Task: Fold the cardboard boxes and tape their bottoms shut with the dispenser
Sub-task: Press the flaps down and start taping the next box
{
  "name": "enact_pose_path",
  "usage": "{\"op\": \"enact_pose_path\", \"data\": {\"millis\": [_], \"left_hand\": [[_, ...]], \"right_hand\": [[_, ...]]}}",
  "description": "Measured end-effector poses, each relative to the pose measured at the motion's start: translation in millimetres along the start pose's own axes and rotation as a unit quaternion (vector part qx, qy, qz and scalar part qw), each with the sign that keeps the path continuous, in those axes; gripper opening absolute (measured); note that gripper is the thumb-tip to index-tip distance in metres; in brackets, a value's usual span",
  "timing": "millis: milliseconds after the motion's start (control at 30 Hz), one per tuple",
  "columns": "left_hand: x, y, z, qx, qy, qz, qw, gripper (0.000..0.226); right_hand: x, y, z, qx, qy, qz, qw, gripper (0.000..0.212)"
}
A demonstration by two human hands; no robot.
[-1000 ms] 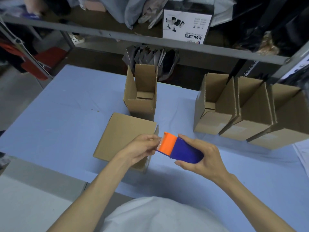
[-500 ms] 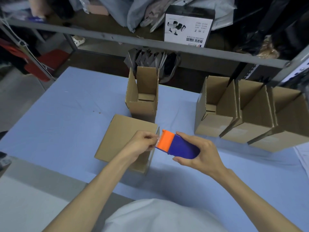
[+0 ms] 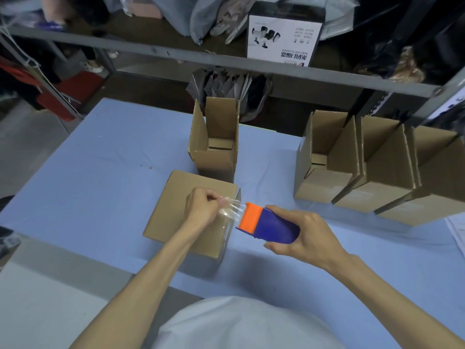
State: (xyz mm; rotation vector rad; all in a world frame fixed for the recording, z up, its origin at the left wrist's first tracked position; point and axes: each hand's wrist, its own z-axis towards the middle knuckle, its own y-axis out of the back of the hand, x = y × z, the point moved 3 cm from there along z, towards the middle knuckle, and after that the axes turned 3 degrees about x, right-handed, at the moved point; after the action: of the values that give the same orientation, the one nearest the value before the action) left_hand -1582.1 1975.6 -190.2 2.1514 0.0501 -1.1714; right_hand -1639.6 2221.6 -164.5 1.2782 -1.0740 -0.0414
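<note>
A folded cardboard box [image 3: 176, 205] lies bottom-up on the blue table [image 3: 100, 172] in front of me. My right hand [image 3: 304, 235] grips a blue tape dispenser [image 3: 274, 226] with an orange head, held just right of that box. My left hand [image 3: 203, 207] hovers over the box and pinches the end of the clear tape [image 3: 231, 210], which stretches a short way out from the orange head.
An open box [image 3: 214, 157] stands upright behind the one I work on. Three more open boxes [image 3: 372, 170] lean in a row at the right. A metal shelf rail [image 3: 226, 66] with bags and a printed carton [image 3: 284, 39] crosses the back.
My left hand has pulled a short length of clear tape out of the dispenser toward the left. The dispenser and my right hand have stayed almost in place.
</note>
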Motion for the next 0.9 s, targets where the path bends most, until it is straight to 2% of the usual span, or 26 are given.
{"op": "enact_pose_path", "data": {"millis": [100,233,433,700,900], "left_hand": [[5,23,7,-0.059,-0.027,0.030,0.997,0.012],[17,20,8,-0.024,0.005,0.032,0.999,0.012],[34,15,9,-0.041,0.028,0.014,0.999,0.010],[37,11,12,-0.060,-0.045,0.063,0.995,0.015],[42,8,14,-0.057,-0.064,0.107,0.991,0.017]], "right_hand": [[-8,7,-5,-0.012,-0.021,-0.039,0.999,0.075],[-14,1,2,0.003,-0.040,-0.065,0.997,0.078],[-30,-11,11,0.029,-0.051,-0.084,0.995,0.073],[-36,-21,25,0.033,-0.044,-0.091,0.994,0.072],[-35,-20,30,0.044,-0.040,-0.106,0.993,0.071]]}}
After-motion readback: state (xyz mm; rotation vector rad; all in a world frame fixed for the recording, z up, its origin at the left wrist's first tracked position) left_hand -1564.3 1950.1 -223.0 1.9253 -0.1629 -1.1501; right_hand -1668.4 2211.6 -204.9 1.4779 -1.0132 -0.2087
